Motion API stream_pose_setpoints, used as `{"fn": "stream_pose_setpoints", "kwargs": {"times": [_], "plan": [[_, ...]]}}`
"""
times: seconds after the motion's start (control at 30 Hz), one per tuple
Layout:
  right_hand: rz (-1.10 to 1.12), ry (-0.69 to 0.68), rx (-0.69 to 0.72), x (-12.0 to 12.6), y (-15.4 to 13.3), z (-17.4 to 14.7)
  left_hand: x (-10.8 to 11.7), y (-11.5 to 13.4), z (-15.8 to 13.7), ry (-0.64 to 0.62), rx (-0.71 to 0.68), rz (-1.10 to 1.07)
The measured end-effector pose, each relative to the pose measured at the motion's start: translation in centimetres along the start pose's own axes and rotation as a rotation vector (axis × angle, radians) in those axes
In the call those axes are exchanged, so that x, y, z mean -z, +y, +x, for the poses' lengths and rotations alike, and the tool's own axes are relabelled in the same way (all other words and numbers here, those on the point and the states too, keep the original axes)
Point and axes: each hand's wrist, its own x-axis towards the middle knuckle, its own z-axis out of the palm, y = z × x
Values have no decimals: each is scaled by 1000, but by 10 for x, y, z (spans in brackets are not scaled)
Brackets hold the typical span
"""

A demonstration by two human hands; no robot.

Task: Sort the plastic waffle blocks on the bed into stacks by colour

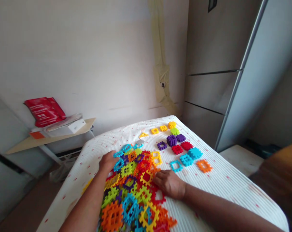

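Beside the block pile (133, 190): my left hand (107, 161) and right hand (169, 183) rest flat, fingers released, grasping nothing; a sweep could scatter blocks off the counter (228, 180).

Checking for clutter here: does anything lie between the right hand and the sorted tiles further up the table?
Nothing visible blocks it. Bare cloth lies between the right hand and the nearest sorted piece, the blue square frame.
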Motion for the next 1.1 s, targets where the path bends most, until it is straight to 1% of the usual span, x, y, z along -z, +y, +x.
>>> {"fn": "stream_pose_setpoints", "kwargs": {"times": [0.07, 0.13, 0.2, 0.27, 0.4, 0.47, 0.53, 0.63, 0.73, 0.8, 0.97, 1.03, 1.1], "plan": [[-10, -17, -4, 0, 0, 0, 6, 1, -2, 10, 8, 23], [-20, -36, -7, 2, 0, 1, 13, 4, -10, 40, -5, 46], [-21, -51, -11, 3, -1, 1, 18, 10, -27, 93, -64, 55], [-11, -54, -11, 3, -1, 1, 18, 17, -53, 142, -163, 32], [19, -39, -20, 0, 2, -1, 3, 32, -105, 250, -319, -134], [42, -21, -29, 0, 3, -1, -8, 36, -124, 311, -343, -194], [88, 12, -64, 5, 3, 0, -17, 39, -135, 362, -356, -228], [227, 115, -148, 17, 0, 5, -24, 40, -142, 396, -412, -233], [372, 204, -171, 28, -7, 15, -26, 41, -144, 421, -485, -206], [409, 184, -152, 32, -13, 23, -27, 41, -146, 436, -518, -197], [371, 38, -128, 30, -27, 40, -29, 39, -150, 446, -562, -218], [362, 33, -131, 28, -29, 43, -29, 40, -151, 441, -567, -233], [366, 58, -129, 26, -29, 43, -29, 40, -152, 420, -560, -262]]}}
